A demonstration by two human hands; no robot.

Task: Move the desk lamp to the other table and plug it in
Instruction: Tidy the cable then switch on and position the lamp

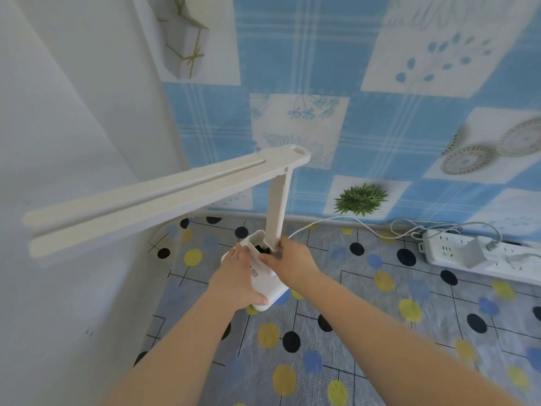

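Note:
A white desk lamp point(276, 206) stands on a table with a dotted cloth point(366, 332), its long two-bar head reaching left toward me. My left hand point(237, 281) clasps the left side of its white base. My right hand point(288, 259) grips the base at the foot of the upright stem. A white cable point(336, 221) runs from the lamp to a white adapter point(475, 252) plugged into a white power strip point(445, 249) at the right, by the wall.
A blue patterned wall point(380, 98) rises right behind the table. A white wall or panel point(73, 142) closes off the left side. Coiled cable lies beside the power strip. The dotted cloth stretches toward me and to the right.

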